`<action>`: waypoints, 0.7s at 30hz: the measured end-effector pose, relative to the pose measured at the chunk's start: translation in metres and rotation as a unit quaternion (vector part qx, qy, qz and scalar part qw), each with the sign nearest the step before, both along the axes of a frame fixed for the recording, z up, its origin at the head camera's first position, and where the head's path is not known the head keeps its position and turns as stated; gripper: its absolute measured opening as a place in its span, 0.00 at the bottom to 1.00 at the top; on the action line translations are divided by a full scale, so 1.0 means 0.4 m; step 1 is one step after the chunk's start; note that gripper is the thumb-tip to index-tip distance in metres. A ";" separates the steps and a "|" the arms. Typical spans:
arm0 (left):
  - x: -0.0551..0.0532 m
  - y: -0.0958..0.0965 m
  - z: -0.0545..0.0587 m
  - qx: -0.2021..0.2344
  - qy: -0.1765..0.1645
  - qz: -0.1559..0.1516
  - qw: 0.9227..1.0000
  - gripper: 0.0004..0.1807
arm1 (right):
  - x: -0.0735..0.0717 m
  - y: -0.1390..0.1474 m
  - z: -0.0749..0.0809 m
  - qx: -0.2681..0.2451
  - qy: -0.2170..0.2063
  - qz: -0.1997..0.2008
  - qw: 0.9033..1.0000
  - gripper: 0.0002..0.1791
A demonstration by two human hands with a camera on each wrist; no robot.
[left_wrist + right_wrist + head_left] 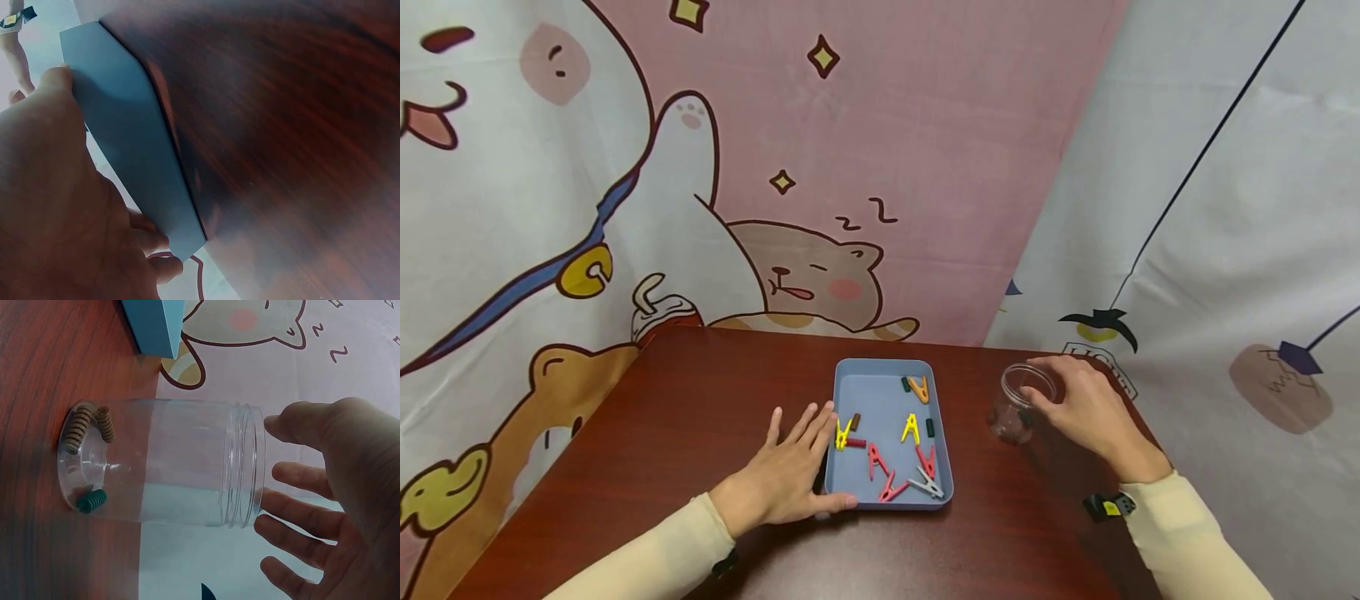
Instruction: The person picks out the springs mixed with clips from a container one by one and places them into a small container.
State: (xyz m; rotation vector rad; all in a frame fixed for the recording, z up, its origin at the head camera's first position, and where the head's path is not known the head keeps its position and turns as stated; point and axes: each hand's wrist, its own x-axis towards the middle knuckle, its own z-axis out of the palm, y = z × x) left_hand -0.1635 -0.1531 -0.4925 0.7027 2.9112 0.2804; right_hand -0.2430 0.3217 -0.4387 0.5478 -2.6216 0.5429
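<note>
A blue-grey tray (880, 396) holds small plastic clips and short coil springs. My left hand (790, 471) rests against its left side, fingers spread, with the thumb at the near left corner; the left wrist view shows the fingertips along the tray wall (125, 125). Right of the tray stands an upright clear, lidless jar (1003, 412). My right hand (1082, 408) hovers at its mouth with loosely bent fingers, fingertips right at the threaded rim in the right wrist view. On the jar's bottom lie two brown springs (77, 430) and a green spring (92, 501).
In the tray are yellow clips (911, 429), red clips (877, 460), an orange clip (919, 388), a pale grey clip (928, 483), dark green springs (930, 427), a brown spring (855, 422) and a red spring (855, 443). A printed cloth (940, 167) hangs behind the brown table (730, 375).
</note>
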 end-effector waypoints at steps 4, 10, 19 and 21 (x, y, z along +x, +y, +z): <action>0.001 -0.001 0.003 0.000 0.001 0.000 1.000 0.72 | 0.004 -0.014 0.005 0.003 0.005 0.001 1.000 0.29; 0.000 0.001 0.005 -0.001 0.001 0.000 1.000 0.72 | 0.010 -0.041 0.011 0.008 0.009 0.001 1.000 0.27; 0.002 0.002 0.000 -0.001 0.000 0.000 1.000 0.73 | 0.017 -0.095 0.015 0.010 0.011 0.015 1.000 0.24; 0.003 0.001 -0.001 -0.001 0.001 0.001 1.000 0.73 | 0.017 -0.109 0.014 0.010 0.007 0.019 1.000 0.24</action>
